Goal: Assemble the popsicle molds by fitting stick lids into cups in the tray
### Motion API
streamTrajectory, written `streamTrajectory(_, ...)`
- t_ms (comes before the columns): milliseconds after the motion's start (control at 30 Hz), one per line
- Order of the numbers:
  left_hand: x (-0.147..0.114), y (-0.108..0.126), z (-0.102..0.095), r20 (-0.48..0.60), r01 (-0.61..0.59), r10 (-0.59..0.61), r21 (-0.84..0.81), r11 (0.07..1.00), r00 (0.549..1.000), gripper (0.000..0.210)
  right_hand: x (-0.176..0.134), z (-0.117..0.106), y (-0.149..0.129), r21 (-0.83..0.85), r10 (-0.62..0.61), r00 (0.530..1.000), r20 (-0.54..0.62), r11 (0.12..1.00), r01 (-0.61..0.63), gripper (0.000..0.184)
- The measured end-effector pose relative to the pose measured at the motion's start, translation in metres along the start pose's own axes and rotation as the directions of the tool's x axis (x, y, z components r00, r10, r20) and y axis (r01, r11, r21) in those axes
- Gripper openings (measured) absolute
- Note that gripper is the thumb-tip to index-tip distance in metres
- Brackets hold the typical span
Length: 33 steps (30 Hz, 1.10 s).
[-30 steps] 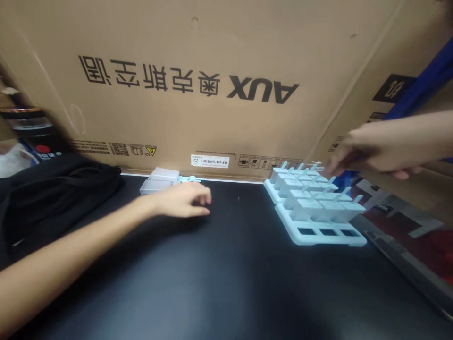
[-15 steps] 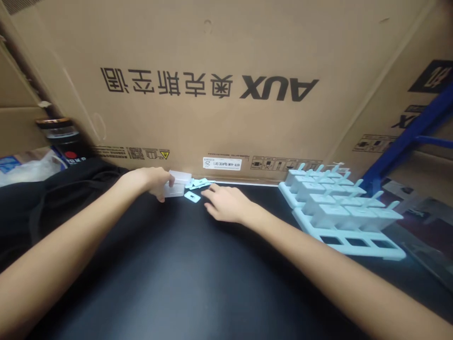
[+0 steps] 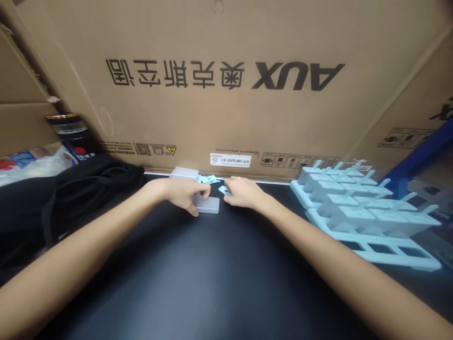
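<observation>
My left hand (image 3: 181,192) has thumb and fingers closed on a translucent popsicle mold cup (image 3: 209,205), which lies on its side low over the black tabletop. Beyond that hand is another translucent cup (image 3: 184,173), resting near the cardboard. My right hand (image 3: 245,192) pinches a light blue slotted popsicle mold lid (image 3: 223,190), partly hidden by its fingers. Between and behind the hands lie several light blue flat pieces (image 3: 210,179), overlapping one another.
Light blue popsicle molds with upright sticks stand in a slotted rack (image 3: 421,257) at the right. A big cardboard box (image 3: 226,123) walls off the back. To the left are black cloth (image 3: 102,193) and a dark bottle (image 3: 74,134). The black tabletop (image 3: 198,283) spreads in front.
My left hand has moved right, bringing one translucent cup away from the other. My right hand has closed on the lid that lay loose on the table. The view has shifted slightly.
</observation>
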<state>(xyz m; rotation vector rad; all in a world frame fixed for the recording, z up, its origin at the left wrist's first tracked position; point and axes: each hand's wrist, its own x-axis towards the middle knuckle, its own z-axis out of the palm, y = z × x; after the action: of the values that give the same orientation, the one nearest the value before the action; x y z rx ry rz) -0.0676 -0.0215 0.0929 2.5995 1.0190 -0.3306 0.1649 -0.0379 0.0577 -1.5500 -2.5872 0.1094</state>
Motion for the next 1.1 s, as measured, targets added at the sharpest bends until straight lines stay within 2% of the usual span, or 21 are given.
streamTrajectory(67, 0.004, 0.001, 0.004, -0.038, -0.085, 0.082, -0.081, 0.993, 0.996, 0.048, -0.008, -0.002, 0.011, 0.055, 0.036, 0.999, 0.009, 0.998, -0.036, 0.032)
streamTrajectory(133, 0.009, 0.002, 0.008, -0.125, -0.147, 0.131, -0.127, 0.981, 0.983, 0.053, -0.023, -0.004, 0.021, 0.102, 0.06, 0.998, 0.011, 0.993, -0.061, 0.034)
streamTrajectory(200, 0.015, 0.007, 0.014, -0.247, -0.197, 0.15, -0.175, 0.965, 0.957, 0.055, -0.042, -0.005, 0.026, 0.128, 0.073, 0.997, -0.003, 0.989, -0.072, 0.022)
streamTrajectory(267, 0.022, 0.015, 0.022, -0.381, -0.261, 0.135, -0.303, 0.916, 0.915, 0.057, -0.064, -0.004, 0.026, 0.172, 0.104, 0.992, -0.07, 0.981, -0.091, 0.013)
streamTrajectory(300, 0.026, 0.02, 0.028, -0.448, -0.312, 0.117, -0.391, 0.866, 0.886, 0.058, -0.074, -0.003, 0.024, 0.209, 0.133, 0.984, -0.12, 0.972, -0.105, 0.013)
streamTrajectory(367, 0.035, 0.031, 0.042, -0.57, -0.43, 0.047, -0.562, 0.707, 0.82, 0.06, -0.092, -0.002, 0.019, 0.328, 0.205, 0.959, -0.197, 0.935, -0.132, 0.015)
streamTrajectory(433, 0.043, 0.042, 0.056, -0.656, -0.543, -0.029, -0.648, 0.535, 0.754, 0.056, -0.103, -0.001, 0.014, 0.485, 0.269, 0.942, -0.198, 0.862, -0.144, 0.014)
streamTrajectory(500, 0.049, 0.052, 0.067, -0.684, -0.604, -0.062, -0.679, 0.417, 0.727, 0.046, -0.109, -0.001, 0.01, 0.639, 0.316, 0.934, -0.168, 0.756, -0.141, 0.012)
streamTrajectory(567, 0.053, 0.057, 0.074, -0.692, -0.62, -0.068, -0.682, 0.387, 0.719, 0.035, -0.11, 0.0, 0.007, 0.741, 0.345, 0.924, -0.168, 0.662, -0.113, 0.01)
streamTrajectory(667, 0.054, 0.059, 0.08, -0.722, -0.615, -0.059, -0.626, 0.479, 0.689, 0.025, -0.108, 0.006, 0.002, 0.787, 0.345, 0.924, -0.164, 0.611, -0.089, 0.007)
streamTrajectory(833, 0.051, 0.057, 0.082, -0.746, -0.488, 0.001, -0.435, 0.756, 0.666, 0.034, -0.109, 0.015, -0.001, 0.752, 0.231, 0.968, -0.101, 0.654, -0.078, 0.007)
streamTrajectory(967, 0.05, 0.057, 0.08, -0.715, -0.394, 0.12, -0.23, 0.89, 0.689, 0.042, -0.111, 0.009, 0.012, 0.779, 0.208, 0.965, -0.161, 0.627, -0.006, 0.014)
streamTrajectory(1100, 0.051, 0.06, 0.08, -0.64, -0.289, 0.162, -0.098, 0.952, 0.751, 0.038, -0.111, -0.002, 0.028, 0.8, 0.344, 0.912, -0.223, 0.599, -0.03, 0.024)
